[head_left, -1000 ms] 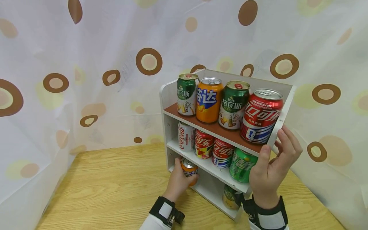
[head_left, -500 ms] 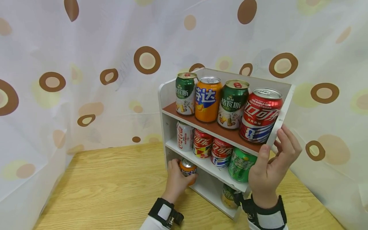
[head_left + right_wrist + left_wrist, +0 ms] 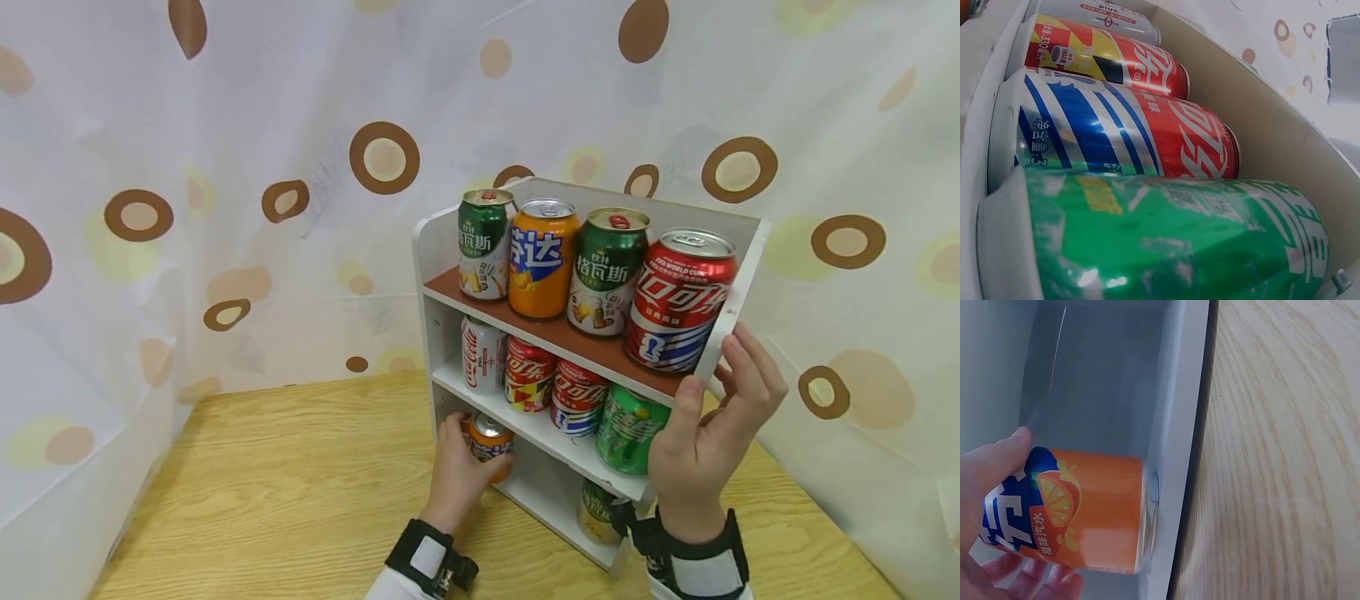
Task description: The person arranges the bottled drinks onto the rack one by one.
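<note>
My left hand (image 3: 459, 475) grips an orange soda can (image 3: 1094, 512) at the left end of the bottom shelf, fingers round one side and thumb on the other. In the left wrist view the can's base meets the white shelf board near its front edge. My right hand (image 3: 712, 442) holds the right side panel of the white rack (image 3: 738, 312), thumb in front and fingers on the outer side. At the right end of the bottom shelf stands a green and gold can (image 3: 597, 512), partly hidden by the wrist strap.
The top shelf bears two green cans, an orange can (image 3: 545, 258) and a red cola can (image 3: 681, 300). The middle shelf holds a white cola can (image 3: 482, 357), two red cans and a green can (image 3: 632, 429). A wooden table (image 3: 300, 483) lies beneath, with a patterned sheet behind.
The view has shifted slightly. Both hands keep their places, the left on the orange soda can and the right on the rack's side panel.
</note>
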`<state>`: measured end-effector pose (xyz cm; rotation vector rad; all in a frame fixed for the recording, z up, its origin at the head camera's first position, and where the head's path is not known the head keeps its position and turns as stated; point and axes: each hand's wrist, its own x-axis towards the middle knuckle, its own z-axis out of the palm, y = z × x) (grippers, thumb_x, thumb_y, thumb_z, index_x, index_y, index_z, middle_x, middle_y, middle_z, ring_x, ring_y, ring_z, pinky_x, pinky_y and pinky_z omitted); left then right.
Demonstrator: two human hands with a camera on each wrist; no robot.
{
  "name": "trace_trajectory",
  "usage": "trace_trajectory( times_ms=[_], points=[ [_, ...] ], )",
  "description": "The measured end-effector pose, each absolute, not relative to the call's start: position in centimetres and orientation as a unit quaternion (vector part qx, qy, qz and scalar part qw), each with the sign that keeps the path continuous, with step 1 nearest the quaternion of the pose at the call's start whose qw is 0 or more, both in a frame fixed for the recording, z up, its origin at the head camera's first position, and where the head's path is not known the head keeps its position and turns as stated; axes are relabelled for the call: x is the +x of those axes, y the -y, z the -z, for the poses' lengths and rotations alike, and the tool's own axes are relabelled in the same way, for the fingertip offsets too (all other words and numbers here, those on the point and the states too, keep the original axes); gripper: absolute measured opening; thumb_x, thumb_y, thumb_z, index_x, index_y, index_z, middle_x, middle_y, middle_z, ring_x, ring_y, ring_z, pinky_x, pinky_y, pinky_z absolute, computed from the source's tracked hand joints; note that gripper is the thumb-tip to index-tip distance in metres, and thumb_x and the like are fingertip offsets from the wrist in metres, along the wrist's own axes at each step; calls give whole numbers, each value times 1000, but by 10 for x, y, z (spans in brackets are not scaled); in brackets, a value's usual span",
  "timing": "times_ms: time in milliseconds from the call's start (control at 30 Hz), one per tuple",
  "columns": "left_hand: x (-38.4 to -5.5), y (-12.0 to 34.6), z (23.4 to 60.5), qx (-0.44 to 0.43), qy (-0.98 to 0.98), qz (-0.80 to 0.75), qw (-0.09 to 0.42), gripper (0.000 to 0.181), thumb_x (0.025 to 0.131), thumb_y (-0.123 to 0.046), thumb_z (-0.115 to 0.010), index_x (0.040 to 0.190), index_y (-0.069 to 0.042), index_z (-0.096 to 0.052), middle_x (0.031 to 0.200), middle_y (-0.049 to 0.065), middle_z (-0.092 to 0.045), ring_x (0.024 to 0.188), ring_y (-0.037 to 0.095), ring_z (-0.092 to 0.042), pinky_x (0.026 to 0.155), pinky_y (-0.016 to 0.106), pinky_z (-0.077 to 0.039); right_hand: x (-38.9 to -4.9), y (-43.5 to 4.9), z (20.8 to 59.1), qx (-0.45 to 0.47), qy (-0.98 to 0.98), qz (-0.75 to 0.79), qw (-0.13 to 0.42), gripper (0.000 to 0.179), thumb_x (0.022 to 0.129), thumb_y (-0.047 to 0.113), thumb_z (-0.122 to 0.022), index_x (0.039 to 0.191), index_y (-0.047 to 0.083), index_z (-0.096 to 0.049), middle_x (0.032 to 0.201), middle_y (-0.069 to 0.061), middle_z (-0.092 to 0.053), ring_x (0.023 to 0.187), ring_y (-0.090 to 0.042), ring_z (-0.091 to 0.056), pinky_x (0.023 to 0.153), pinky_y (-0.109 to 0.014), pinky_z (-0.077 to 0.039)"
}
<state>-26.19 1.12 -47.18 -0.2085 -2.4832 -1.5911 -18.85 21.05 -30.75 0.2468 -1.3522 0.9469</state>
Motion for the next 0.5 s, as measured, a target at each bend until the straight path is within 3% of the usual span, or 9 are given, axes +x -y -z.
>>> trace_trajectory(
  times_ms=[267, 500],
  points=[
    [-261, -9, 470, -76, 824, 555, 81, 84, 77, -16, -92, 142, 2, -41, 131, 18, -56, 115, 29, -57, 98, 45, -53, -189, -211, 307, 113, 599, -421, 671, 29, 97, 0, -45, 123, -12, -45, 138, -16, -47, 130, -25, -42, 100, -22, -38],
    [-261, -6, 471, -90, 819, 562, 67, 76, 81, -16, -90, 138, 4, -44, 136, 24, -57, 124, 38, -59, 103, 52, -53, -189, -210, 307, 114, 598, -421, 672, 29, 97, 0, -45, 123, -12, -46, 138, -15, -47, 130, -25, -42, 100, -22, -38]
  ],
)
